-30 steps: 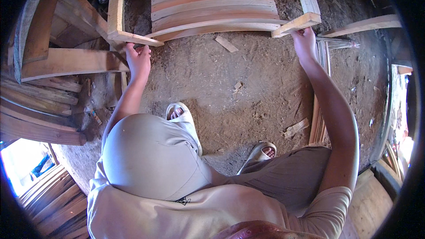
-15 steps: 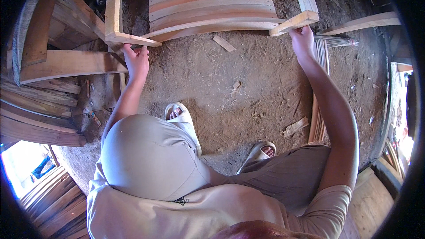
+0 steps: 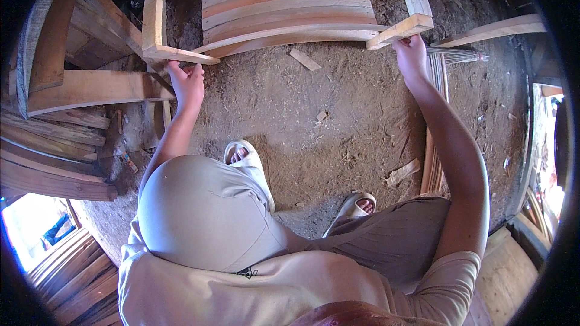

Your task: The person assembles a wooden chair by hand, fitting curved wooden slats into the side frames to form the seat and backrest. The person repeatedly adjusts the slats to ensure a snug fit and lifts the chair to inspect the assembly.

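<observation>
Head view: unfinished wooden chair (image 3: 284, 9) set on dirt floor (image 3: 338, 121) ahead of sandalled feet; left hand (image 3: 188, 82) closed on chair's left arm end; right hand (image 3: 412, 55) closed under right arm end; stacked planks (image 3: 54, 145) left of chair; wood scrap (image 3: 305, 59) just below seat slats.

No package, label, sign or screen can be made out anywhere in the view.
</observation>
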`<state>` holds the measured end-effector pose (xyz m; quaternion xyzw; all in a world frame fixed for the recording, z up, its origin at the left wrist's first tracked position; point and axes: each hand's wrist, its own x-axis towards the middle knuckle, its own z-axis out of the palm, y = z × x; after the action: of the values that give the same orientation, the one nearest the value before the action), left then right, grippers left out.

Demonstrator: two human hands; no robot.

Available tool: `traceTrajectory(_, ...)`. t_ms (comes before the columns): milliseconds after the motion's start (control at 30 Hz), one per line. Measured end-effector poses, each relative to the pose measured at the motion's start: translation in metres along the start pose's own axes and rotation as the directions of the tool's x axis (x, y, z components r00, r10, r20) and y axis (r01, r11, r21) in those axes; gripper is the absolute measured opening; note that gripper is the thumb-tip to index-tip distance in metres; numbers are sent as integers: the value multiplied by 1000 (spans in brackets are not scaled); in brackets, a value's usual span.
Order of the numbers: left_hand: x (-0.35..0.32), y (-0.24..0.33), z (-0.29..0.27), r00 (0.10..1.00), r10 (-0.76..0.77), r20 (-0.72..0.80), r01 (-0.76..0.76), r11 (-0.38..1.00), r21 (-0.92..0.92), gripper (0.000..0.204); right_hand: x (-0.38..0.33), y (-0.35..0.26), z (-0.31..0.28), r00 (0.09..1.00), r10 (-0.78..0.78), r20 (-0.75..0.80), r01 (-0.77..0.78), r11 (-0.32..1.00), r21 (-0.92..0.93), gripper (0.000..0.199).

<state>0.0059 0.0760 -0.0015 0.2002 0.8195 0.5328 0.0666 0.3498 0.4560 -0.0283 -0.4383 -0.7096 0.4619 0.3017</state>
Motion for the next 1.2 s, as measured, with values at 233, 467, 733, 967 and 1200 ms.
traceTrajectory(233,0,-3,1,1000,21,3,-21,1000,6,43,0,-1,0,1000,-2,11,2,1000,20,33)
traceTrajectory(467,-4,8,3,999,-37,15,37,999,-17,46,0,-3,-1,1000,-5,8,6,998,-70,32)
traceTrajectory(733,1,-8,-3,1000,-8,0,8,1000,-23,47,-1,-11,3,1000,22,22,-21,999,-26,34)
traceTrajectory(967,-4,1,4,999,-49,2,49,997,-64,48,-5,-12,2,999,32,13,-31,999,-18,34)
traceTrajectory(1200,2,-10,3,1000,-17,2,17,1000,-13,49,-5,-13,1,1000,18,9,-18,999,-30,34)
